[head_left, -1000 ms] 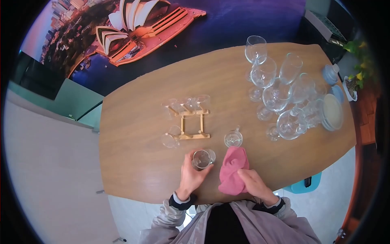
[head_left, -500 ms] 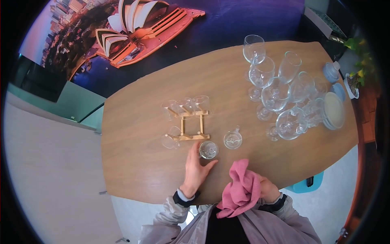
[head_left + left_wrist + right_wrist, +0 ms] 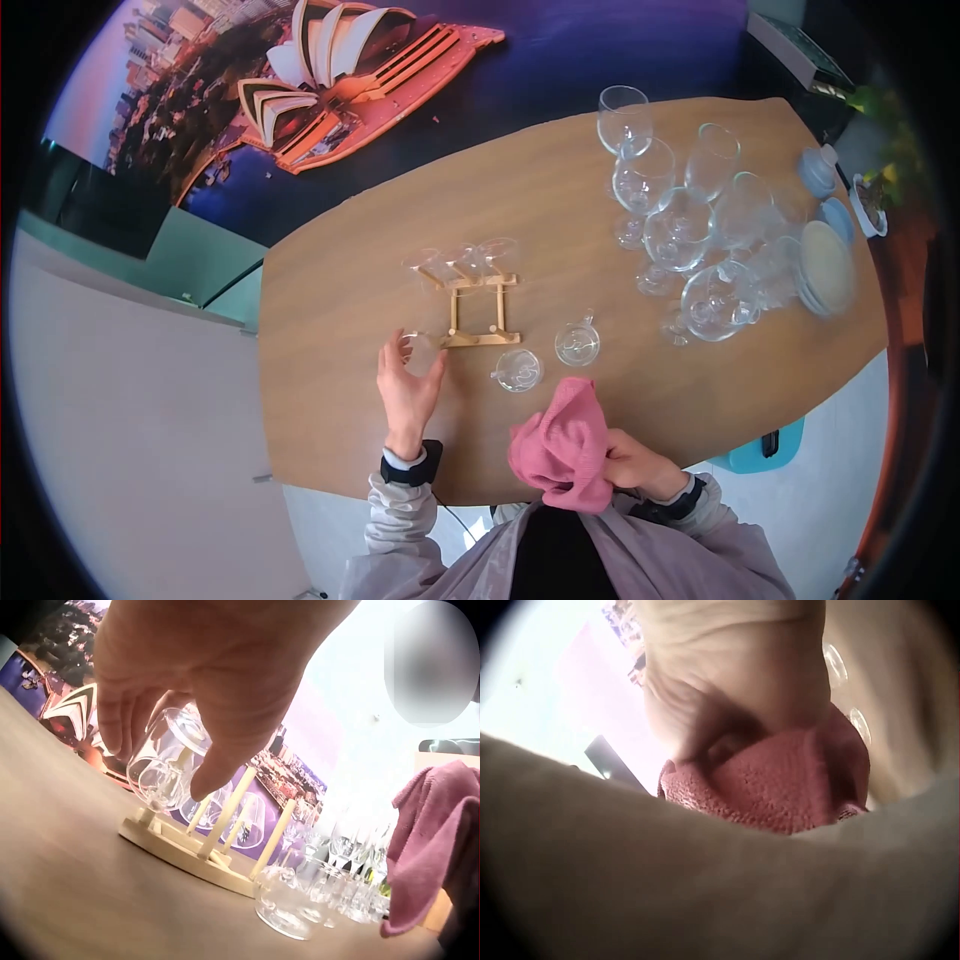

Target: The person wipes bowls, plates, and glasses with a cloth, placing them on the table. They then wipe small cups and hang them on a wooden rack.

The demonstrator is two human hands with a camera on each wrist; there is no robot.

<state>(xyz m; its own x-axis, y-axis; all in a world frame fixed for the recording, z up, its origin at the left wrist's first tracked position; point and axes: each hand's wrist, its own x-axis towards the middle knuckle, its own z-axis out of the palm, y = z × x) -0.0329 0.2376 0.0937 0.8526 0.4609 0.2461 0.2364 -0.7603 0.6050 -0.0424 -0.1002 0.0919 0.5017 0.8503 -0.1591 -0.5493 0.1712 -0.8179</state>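
My left hand [image 3: 408,388] is at the front left of a wooden cup rack [image 3: 482,340], its fingers and thumb around a clear glass cup [image 3: 154,772] that sits tilted at a peg. Three more glass cups hang on the rack's far pegs, among them one at the right [image 3: 497,252]. In my right hand [image 3: 640,466] is a crumpled pink cloth [image 3: 562,445], held over the table's near edge. Two glass cups with handles stand on the table between rack and cloth: a nearer one [image 3: 519,370] and a farther one [image 3: 578,344].
Several stemmed glasses [image 3: 680,230] crowd the right side of the wooden table [image 3: 340,400]. Beside them are stacked pale lids or dishes [image 3: 826,268] and small blue containers [image 3: 817,172]. A teal stool [image 3: 765,450] shows past the near right edge.
My left hand let go of a glass cup, leaving it standing near the other one, and moved left to the cup on the rack. The right hand drew the cloth back toward my body.
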